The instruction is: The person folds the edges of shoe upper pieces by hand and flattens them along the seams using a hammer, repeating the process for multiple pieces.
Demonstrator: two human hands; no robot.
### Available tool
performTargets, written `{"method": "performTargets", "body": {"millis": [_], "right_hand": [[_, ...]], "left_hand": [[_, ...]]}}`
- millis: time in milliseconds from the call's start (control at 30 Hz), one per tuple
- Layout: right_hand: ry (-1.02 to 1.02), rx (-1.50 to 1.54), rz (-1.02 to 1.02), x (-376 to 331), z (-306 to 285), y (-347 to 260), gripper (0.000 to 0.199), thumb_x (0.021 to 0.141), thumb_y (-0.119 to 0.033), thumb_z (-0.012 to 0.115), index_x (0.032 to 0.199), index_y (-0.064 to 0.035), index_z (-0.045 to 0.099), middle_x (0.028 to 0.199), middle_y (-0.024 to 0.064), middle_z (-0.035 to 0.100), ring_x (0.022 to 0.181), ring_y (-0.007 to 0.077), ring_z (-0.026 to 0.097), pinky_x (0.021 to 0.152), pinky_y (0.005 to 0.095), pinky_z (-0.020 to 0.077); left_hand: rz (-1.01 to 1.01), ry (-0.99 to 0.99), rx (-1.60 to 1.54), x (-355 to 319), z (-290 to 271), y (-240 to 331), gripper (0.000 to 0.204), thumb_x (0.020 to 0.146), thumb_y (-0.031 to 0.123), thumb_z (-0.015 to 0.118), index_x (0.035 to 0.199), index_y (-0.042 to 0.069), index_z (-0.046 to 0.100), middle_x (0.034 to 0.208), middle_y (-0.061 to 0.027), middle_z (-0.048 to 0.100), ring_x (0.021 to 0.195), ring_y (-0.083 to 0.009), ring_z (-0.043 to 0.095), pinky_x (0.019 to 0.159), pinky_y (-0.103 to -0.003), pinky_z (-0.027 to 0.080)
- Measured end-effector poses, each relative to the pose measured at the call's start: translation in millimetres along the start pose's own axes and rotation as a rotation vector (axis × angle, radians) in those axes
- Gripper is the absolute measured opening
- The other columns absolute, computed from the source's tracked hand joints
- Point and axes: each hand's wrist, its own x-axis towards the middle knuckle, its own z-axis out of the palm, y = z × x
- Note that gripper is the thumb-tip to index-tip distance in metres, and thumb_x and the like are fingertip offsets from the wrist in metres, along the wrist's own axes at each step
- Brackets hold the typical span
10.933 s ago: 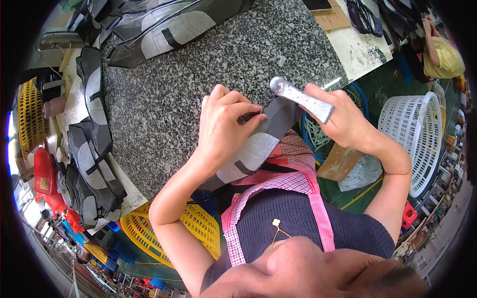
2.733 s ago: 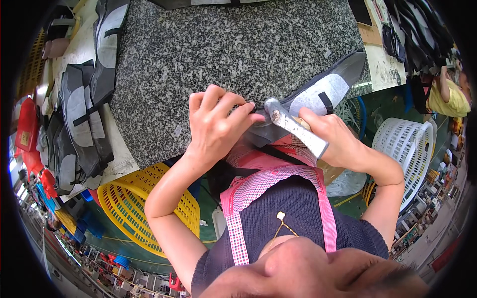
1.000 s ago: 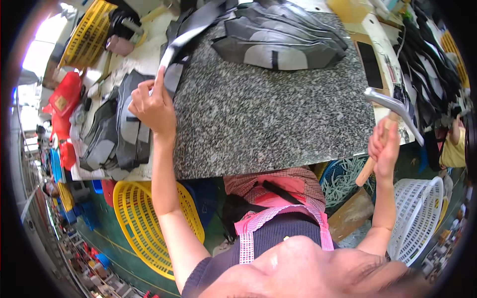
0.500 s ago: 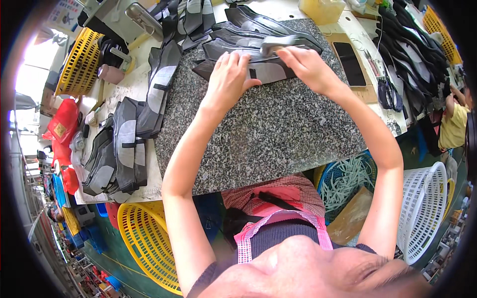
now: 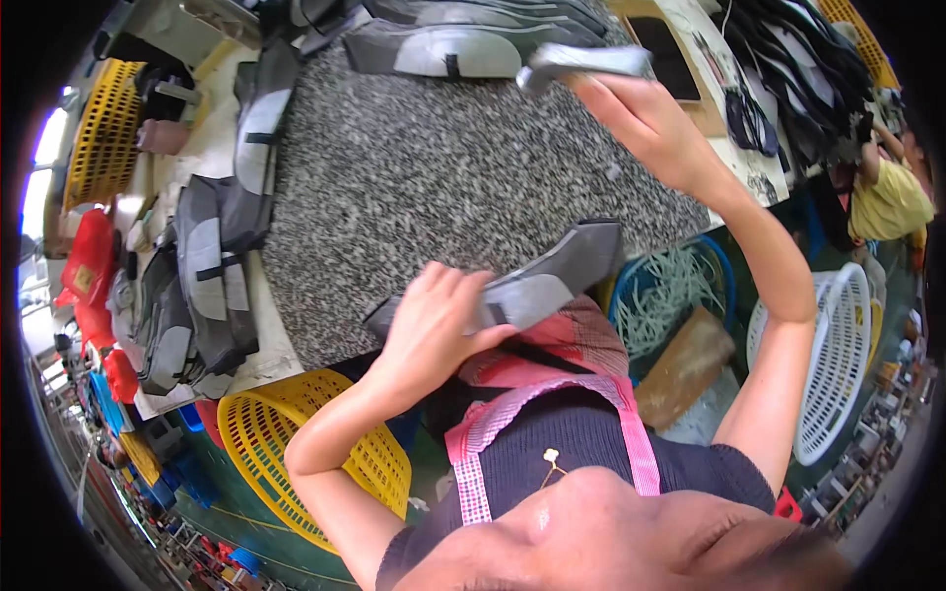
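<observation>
My left hand [image 5: 434,325] is closed on a long, curved dark-grey fabric piece [image 5: 588,258] with a lighter grey patch. The piece lies across the near edge of the speckled granite slab [image 5: 473,177], close to my body, and my fingers cover part of it. Over the slab's far right, my right hand [image 5: 645,123] grips a hammer [image 5: 591,61] with a shiny metal head; its handle is mostly hidden. Left of the hammer, several similar grey pieces overlap at the slab's far edge, the nearest piece [image 5: 374,51] showing a pale rounded patch and a black tab.
More grey pieces [image 5: 203,246] are stacked on the left. A dark phone [image 5: 665,54] and black strips [image 5: 778,79] lie at the right. Below stand a yellow basket [image 5: 256,443], a tub of pale strips [image 5: 670,295] and a white basket [image 5: 833,364]. Another person [image 5: 892,207] is at far right.
My left hand has come from the far pieces to the slab's near edge, bringing one grey piece with it. My right hand has moved slightly away from the pieces, still gripping the hammer.
</observation>
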Motion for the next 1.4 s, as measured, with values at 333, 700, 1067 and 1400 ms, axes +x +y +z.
{"method": "performTargets", "body": {"millis": [333, 700, 1067, 1400], "right_hand": [[-0.188, 0.259, 0.36, -146.5, 6.9, -19.4, 0.031, 0.102, -0.021, 0.052, 0.125, -0.0029, 0.063, 0.074, 0.0149, 0.062, 0.062, 0.0193, 0.053, 0.064, 0.0369, 0.0477], [-0.193, 0.291, 0.447, -156.9, 18.6, -28.7, 0.018, 0.098, -0.02, 0.058, 0.097, -0.0024, 0.054, 0.073, 0.0245, 0.058, 0.075, 0.0468, 0.058, 0.058, 0.046, 0.0451], [0.0, 0.192, 0.261, -129.9, 11.5, -22.2, 0.016, 0.095, -0.017, 0.053, 0.094, -0.0011, 0.053, 0.068, 0.0236, 0.059, 0.068, 0.0449, 0.062, 0.058, 0.0494, 0.0479], [-0.255, 0.114, 0.3, -134.4, 23.8, -21.7, 0.014, 0.088, -0.009, 0.053, 0.099, -0.0013, 0.048, 0.067, 0.028, 0.057, 0.07, 0.0474, 0.061, 0.06, 0.0528, 0.0475]], "left_hand": [[0.089, 0.093, -0.253, 75.7, 17.9, 12.9, 0.044, 0.085, 0.026, 0.075, 0.121, 0.002, 0.067, 0.097, -0.0101, 0.069, 0.099, -0.0297, 0.059, 0.088, -0.04, 0.045], [-0.023, -0.042, -0.31, 111.5, 15.7, 17.5, 0.018, 0.078, 0.011, 0.079, 0.095, 0.004, 0.077, 0.084, -0.0103, 0.07, 0.085, -0.0243, 0.061, 0.078, -0.037, 0.05], [0.503, 0.27, 0.057, 98.4, 33.2, 1.1, 0.016, 0.073, 0.013, 0.074, 0.089, 0.013, 0.073, 0.089, 0.0033, 0.064, 0.091, -0.0175, 0.056, 0.084, -0.036, 0.039], [0.376, 0.27, 0.05, 93.3, 25.8, 1.7, 0.014, 0.073, 0.016, 0.078, 0.087, 0.014, 0.075, 0.084, 0.0047, 0.064, 0.086, -0.0169, 0.056, 0.078, -0.034, 0.038]]}}
